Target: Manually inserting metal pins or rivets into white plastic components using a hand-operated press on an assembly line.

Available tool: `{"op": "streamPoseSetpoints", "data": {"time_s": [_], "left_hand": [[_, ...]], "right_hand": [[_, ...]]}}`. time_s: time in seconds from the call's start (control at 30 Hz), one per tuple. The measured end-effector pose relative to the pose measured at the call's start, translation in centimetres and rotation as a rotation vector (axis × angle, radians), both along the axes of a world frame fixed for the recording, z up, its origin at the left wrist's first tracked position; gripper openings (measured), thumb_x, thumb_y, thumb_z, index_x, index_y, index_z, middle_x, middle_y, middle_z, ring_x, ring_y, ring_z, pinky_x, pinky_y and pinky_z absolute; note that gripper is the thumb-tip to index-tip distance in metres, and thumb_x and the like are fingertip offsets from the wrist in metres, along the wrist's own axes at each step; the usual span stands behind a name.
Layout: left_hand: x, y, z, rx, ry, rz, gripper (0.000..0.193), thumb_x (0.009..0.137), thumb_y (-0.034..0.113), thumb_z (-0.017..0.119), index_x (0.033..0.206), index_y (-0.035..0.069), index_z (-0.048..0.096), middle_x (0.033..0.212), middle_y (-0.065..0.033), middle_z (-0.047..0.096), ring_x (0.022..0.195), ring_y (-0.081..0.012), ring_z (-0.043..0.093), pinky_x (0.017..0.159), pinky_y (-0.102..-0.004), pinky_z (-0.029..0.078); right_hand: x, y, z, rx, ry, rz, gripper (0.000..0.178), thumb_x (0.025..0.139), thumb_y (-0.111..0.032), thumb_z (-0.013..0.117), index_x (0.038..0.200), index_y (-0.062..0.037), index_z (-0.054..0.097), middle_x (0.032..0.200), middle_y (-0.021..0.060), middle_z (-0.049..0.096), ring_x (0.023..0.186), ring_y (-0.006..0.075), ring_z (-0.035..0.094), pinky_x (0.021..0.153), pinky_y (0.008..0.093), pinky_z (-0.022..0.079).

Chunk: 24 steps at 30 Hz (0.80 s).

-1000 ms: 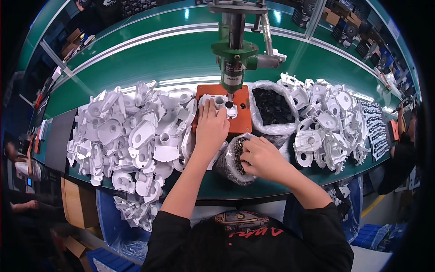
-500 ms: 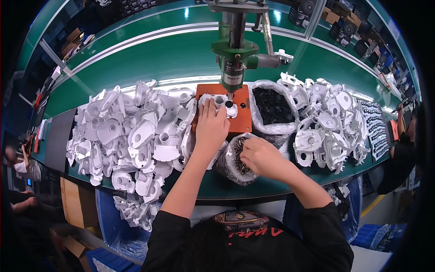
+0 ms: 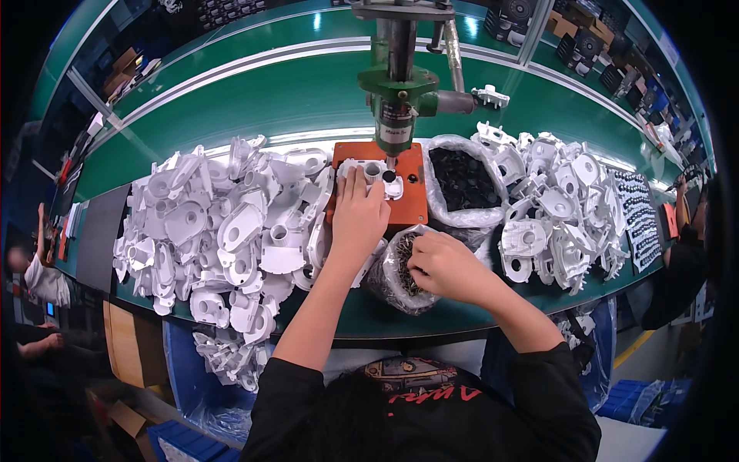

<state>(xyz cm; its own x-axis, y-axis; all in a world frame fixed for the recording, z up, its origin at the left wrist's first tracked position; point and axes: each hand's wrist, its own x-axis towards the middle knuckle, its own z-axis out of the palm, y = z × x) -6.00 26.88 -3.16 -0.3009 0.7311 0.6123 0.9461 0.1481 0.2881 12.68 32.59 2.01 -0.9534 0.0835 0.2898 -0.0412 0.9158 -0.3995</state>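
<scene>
My left hand [image 3: 360, 212] lies over a white plastic part [image 3: 395, 188] on the orange fixture block [image 3: 408, 214], its fingers gripping the part's left side. A small round black piece [image 3: 389, 176] sits in that part, just below the tip of a green upright machine [image 3: 396, 115]. My right hand [image 3: 448, 266] reaches into a clear plastic bag [image 3: 392, 291] of small metal screws [image 3: 405, 266]. Its fingers are bent together among them, and their tips are hidden, so what they pinch does not show.
A large heap of white plastic parts [image 3: 185, 219] covers the bench's left side; another heap [image 3: 558, 200] is at right. Behind the screws stands a bag of black pieces [image 3: 462, 181]. One white part [image 3: 491, 96] lies farther back. Blue bins [image 3: 181, 362] flank me below the bench.
My right hand shifts very slightly within the screw bag. The left hand stays on the white part. At the far left, another person's arm has risen.
</scene>
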Motion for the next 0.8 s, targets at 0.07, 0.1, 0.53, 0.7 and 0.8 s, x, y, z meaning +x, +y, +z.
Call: {"op": "streamPoseSetpoints", "data": {"time_s": [0.07,0.1,0.53,0.7,0.8], "left_hand": [[0.0,0.0,0.1,-0.003,0.003,0.003,0.020,0.079,0.011,0.056,0.094,-0.001,0.054,0.122,-0.0329,0.050,0.119,-0.0441,0.046,0.105,-0.0512,0.033],[0.0,0.0,0.1,-0.007,0.006,0.003,0.020,0.079,0.011,0.056,0.094,-0.001,0.054,0.122,-0.0330,0.050,0.119,-0.0440,0.046,0.105,-0.0511,0.033],[0.0,0.1,0.1,-0.001,-0.006,-0.002,0.024,0.077,0.011,0.058,0.099,0.000,0.054,0.121,-0.0320,0.050,0.120,-0.0443,0.045,0.104,-0.0533,0.033],[0.1,0.1,-0.3,0.012,-0.007,-0.010,0.025,0.077,0.012,0.059,0.099,0.001,0.054,0.120,-0.0313,0.050,0.120,-0.0442,0.044,0.104,-0.0546,0.033],[0.0,0.3,-0.4,0.016,-0.014,-0.015,0.025,0.077,0.012,0.059,0.099,0.000,0.054,0.121,-0.0311,0.050,0.121,-0.0442,0.044,0.104,-0.0546,0.032]], "right_hand": [[0.0,0.1,0.1,-0.001,0.002,-0.002,0.009,0.070,-0.009,0.065,0.075,-0.0010,0.064,0.078,0.0097,0.055,0.080,0.0279,0.056,0.073,0.0367,0.047],[0.1,0.3,0.4,-0.084,-0.043,-0.009,0.010,0.071,-0.009,0.066,0.076,-0.0010,0.064,0.079,0.0099,0.055,0.080,0.0278,0.056,0.073,0.0361,0.047],[-7.0,8.5,0.9,-0.645,0.022,-0.408,0.020,0.077,-0.011,0.067,0.087,0.0059,0.068,0.083,0.0109,0.067,0.077,0.0141,0.061,0.073,0.0266,0.048],[-8.8,9.7,-0.6,-0.761,0.041,-0.390,0.018,0.077,-0.008,0.066,0.086,0.0068,0.066,0.083,0.0099,0.067,0.077,0.0137,0.061,0.074,0.0262,0.048],[-9.2,10.2,-0.6,-0.799,-0.012,-0.388,0.014,0.076,-0.006,0.066,0.083,0.0064,0.065,0.082,0.0089,0.066,0.076,0.0131,0.060,0.073,0.0255,0.048]]}}
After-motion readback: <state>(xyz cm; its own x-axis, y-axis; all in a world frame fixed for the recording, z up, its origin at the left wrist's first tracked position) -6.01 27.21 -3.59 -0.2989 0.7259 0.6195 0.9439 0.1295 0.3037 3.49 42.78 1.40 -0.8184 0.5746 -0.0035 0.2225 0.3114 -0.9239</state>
